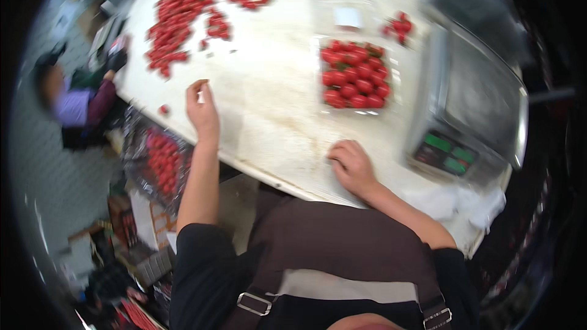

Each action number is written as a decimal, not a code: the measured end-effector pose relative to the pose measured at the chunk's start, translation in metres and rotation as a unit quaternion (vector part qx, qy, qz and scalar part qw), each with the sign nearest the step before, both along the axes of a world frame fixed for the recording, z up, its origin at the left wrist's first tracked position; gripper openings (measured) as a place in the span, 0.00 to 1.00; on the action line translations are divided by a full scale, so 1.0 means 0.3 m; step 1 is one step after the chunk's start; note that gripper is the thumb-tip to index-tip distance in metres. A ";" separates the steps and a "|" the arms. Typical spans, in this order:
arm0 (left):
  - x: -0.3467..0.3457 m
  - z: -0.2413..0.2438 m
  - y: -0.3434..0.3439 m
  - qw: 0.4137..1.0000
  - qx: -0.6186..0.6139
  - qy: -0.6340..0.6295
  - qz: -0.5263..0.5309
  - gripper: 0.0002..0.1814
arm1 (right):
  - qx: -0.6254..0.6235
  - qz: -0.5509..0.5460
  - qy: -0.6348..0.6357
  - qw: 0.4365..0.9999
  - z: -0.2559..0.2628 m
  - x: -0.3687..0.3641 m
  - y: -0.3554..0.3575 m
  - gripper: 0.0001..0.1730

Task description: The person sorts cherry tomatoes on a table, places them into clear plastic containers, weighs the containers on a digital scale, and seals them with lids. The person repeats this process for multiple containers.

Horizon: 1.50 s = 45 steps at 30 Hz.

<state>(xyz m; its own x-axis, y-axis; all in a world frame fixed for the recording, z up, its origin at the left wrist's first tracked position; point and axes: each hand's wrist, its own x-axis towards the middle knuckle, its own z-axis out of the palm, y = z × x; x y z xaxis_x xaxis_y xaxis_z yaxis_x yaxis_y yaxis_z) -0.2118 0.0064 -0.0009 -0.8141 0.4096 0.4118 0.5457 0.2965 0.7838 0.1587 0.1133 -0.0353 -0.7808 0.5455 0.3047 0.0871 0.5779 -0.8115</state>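
Observation:
My left hand (201,107) is over the white tabletop's near left edge, its fingers curled with thumb and fingertips close together; blur hides whether anything small is between them. My right hand (352,167) rests near the front edge of the table, fingers loosely bent, with nothing visible in it. Beyond it stands a clear plastic box (355,75) filled with red cherry tomatoes, its lid (347,13) folded back and bearing a white label. A large spread of loose tomatoes (183,18) covers the far left, with a smaller cluster (218,25) beside it. One tomato (163,110) lies near the left edge.
A digital scale (479,96) with a metal pan stands at the right, near clear plastic containers (472,0) and crumpled white plastic (458,201). A few tomatoes (399,27) lie by the lid. Below the left edge is a lined container of tomatoes (163,162). Another person (80,96) is at far left.

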 end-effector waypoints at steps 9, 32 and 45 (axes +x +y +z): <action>-0.425 -0.079 -0.391 0.912 -0.339 0.159 0.165 0.42 | 0.021 -0.007 -0.032 0.999 0.042 -0.011 -0.012 0.10; -0.992 -0.022 0.161 0.925 -0.305 -0.114 0.195 0.54 | 0.056 -0.016 -0.097 0.994 0.031 -0.019 -0.025 0.13; -0.568 -0.029 0.316 0.918 -0.383 0.103 -0.012 0.34 | 0.068 -0.024 -0.103 0.992 0.050 -0.037 -0.033 0.13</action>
